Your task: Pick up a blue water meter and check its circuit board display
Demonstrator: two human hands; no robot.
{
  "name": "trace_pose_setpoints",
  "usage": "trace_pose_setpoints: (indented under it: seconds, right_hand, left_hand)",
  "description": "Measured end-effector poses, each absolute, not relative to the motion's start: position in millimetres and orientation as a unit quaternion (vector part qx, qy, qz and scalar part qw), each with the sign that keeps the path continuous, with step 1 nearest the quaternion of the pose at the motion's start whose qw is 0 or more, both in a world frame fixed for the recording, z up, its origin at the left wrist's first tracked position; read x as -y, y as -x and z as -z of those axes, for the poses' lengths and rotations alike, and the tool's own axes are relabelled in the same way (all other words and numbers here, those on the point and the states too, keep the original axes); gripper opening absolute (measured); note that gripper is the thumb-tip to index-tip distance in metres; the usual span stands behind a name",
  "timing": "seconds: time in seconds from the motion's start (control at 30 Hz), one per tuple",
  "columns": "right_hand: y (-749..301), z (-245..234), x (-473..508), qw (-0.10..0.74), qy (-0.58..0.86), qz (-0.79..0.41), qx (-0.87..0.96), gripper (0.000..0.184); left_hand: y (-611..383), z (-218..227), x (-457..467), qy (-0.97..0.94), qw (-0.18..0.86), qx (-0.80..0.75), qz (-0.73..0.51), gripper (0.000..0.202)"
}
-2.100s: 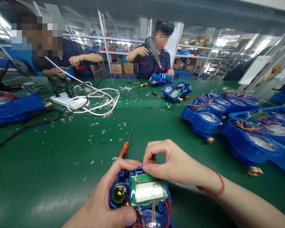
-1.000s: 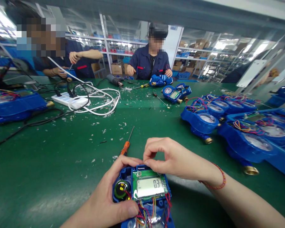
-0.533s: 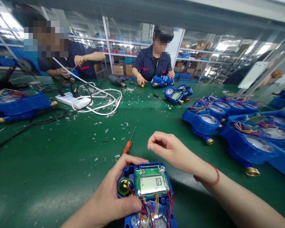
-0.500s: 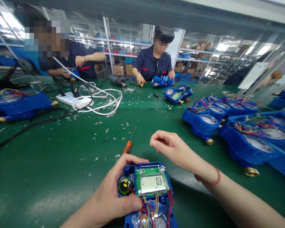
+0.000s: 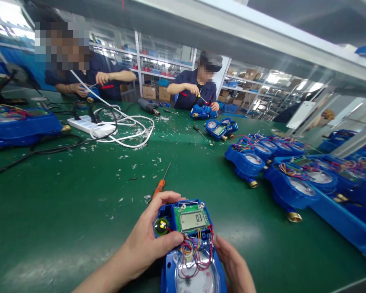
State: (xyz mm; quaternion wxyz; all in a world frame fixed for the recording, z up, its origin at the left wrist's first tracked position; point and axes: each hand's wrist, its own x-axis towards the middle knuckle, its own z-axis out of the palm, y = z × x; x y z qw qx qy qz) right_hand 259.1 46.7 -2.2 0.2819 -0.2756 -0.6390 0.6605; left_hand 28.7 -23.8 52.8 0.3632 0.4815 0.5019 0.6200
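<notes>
A: As both hands close around it, where does the blue water meter (image 5: pixel 191 248) sit?

B: At the lower centre of the frame, on the green table (image 5: pixel 64 203). The left hand (image 5: pixel 149 240) grips its left flank, fingers curled over the top edge, thumb by the coloured wires (image 5: pixel 195 250). The right hand (image 5: pixel 234 266) cups the right side, fingers folded against the casing.

A: What shows on the open unit?

B: A green circuit board (image 5: pixel 191 217) whose display reads 03, above a round dial.

A: And around it?

B: An orange-handled screwdriver (image 5: pixel 159 186) lies just beyond the left fingers. A row of blue meters (image 5: pixel 280 171) fills the right of the frame. At the upper left and upper centre, 2 workers in dark blue sit across the table, near a white power strip (image 5: pixel 90 125).
</notes>
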Motion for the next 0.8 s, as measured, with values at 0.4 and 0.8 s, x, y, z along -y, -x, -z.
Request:
trace_pose_setpoints:
  seconds: [0.4, 0.8]
  right_hand:
    - [-248.8, -22.4, -65.3, 0.263, 0.192, -0.705, 0.63, 0.115]
    - [-263.1, -51.2, -106.3, 0.202, 0.207, -0.677, 0.676, 0.104]
  left_hand:
    - [-73.5, -45.6, 32.4, -0.393, 0.24, -0.567, -0.682, 0.046]
    - [-97.3, -28.2, 47.2, -0.385, 0.32, -0.439, -0.746, 0.045]
